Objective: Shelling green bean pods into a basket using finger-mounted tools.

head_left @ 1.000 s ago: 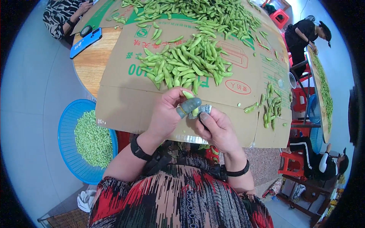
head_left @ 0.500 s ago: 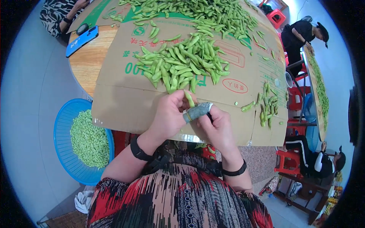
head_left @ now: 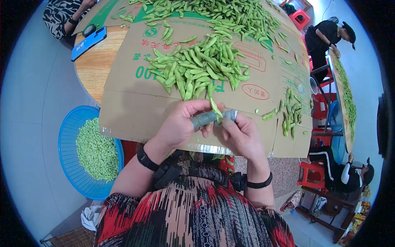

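Observation:
Near the table's front edge, my left hand point(head_left: 181, 121) is closed on a green soybean pod point(head_left: 215, 108) and holds it slanting upward. My right hand point(head_left: 243, 133) pinches the lower end of the same pod, thumb against finger. Grey-green wraps cover a digit on each hand; the one beside the pod on the left has a yellowish band. Just beyond my fingers lies a loose pile of full pods point(head_left: 197, 66) on a flattened cardboard sheet point(head_left: 131, 113). Whether the pod is split cannot be made out.
A blue basket point(head_left: 66, 152) of shelled beans point(head_left: 96, 152) stands low at my left. Darker pods point(head_left: 293, 115) lie at the right; a larger pod heap point(head_left: 230, 16) at the back. A blue phone point(head_left: 88, 43) rests on the wood. Other people sit left and right.
Both hands have shifted slightly right. The left thumb's wrap now lies along the pod's lower part, and the right hand has turned, its wrapped finger now beside the pod's lower end.

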A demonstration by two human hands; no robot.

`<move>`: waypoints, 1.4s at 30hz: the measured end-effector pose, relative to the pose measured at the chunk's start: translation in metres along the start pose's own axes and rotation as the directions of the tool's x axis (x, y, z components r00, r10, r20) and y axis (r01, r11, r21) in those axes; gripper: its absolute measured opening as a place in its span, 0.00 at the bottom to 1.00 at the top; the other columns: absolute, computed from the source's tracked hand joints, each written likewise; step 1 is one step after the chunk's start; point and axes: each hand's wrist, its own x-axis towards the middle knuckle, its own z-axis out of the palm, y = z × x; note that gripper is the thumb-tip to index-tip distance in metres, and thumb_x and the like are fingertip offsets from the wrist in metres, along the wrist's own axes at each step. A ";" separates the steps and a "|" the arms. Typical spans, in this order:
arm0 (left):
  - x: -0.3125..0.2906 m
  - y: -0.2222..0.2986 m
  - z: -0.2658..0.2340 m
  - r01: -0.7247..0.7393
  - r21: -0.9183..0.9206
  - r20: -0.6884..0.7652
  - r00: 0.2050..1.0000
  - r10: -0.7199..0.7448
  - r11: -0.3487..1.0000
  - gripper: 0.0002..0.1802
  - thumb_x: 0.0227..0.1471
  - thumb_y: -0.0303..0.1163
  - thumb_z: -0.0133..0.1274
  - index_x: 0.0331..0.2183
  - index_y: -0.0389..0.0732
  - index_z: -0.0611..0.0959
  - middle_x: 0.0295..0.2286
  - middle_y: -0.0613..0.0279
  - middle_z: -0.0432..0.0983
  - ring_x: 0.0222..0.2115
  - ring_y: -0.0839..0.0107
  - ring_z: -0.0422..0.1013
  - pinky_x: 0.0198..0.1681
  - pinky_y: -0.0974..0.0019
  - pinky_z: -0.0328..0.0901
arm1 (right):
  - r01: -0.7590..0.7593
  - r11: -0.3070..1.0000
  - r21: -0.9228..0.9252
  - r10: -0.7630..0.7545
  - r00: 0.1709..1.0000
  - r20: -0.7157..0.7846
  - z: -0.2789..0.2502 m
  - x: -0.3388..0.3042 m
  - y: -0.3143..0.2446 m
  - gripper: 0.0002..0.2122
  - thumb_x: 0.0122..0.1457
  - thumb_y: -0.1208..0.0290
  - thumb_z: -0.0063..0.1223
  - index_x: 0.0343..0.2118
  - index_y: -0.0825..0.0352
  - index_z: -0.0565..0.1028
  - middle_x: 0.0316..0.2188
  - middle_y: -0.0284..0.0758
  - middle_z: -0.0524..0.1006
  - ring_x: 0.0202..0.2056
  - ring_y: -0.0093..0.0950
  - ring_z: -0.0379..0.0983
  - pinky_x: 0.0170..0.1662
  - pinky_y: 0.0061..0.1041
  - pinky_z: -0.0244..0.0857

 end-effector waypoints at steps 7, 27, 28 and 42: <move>0.001 -0.010 0.015 -0.240 0.635 -0.078 0.925 0.371 0.734 0.23 0.48 0.17 0.48 0.49 0.36 0.72 0.31 0.69 0.72 0.25 0.86 0.65 0.25 0.80 0.61 | 0.170 0.982 -0.076 -0.180 0.972 -0.153 0.006 0.005 0.000 0.09 0.58 0.70 0.49 0.39 0.69 0.73 0.26 0.23 0.72 0.27 0.10 0.62 0.30 0.13 0.59; -0.002 0.007 -0.003 0.151 -0.198 0.178 0.977 -0.116 0.968 0.20 0.53 0.24 0.45 0.50 0.34 0.70 0.24 0.61 0.72 0.20 0.77 0.69 0.21 0.77 0.65 | -0.260 0.744 0.616 0.131 0.960 0.247 -0.004 0.005 0.000 0.12 0.60 0.70 0.45 0.45 0.69 0.71 0.15 0.22 0.63 0.13 0.10 0.51 0.15 0.10 0.43; -0.003 0.008 -0.003 0.178 -0.271 0.197 0.972 -0.127 0.946 0.21 0.54 0.25 0.44 0.51 0.34 0.69 0.24 0.61 0.73 0.20 0.77 0.69 0.21 0.78 0.65 | -0.259 0.745 0.615 0.128 0.960 0.250 -0.003 0.005 0.003 0.12 0.60 0.70 0.45 0.45 0.69 0.71 0.15 0.22 0.63 0.13 0.10 0.51 0.15 0.10 0.43; -0.003 -0.010 -0.007 -0.128 -0.336 -0.177 0.982 0.071 0.933 0.10 0.53 0.26 0.46 0.38 0.36 0.76 0.29 0.56 0.75 0.17 0.80 0.61 0.16 0.81 0.53 | 0.212 0.879 -0.427 -0.320 0.926 -0.201 0.012 -0.002 -0.002 0.07 0.54 0.72 0.53 0.33 0.70 0.74 0.18 0.33 0.72 0.21 0.17 0.65 0.26 0.19 0.61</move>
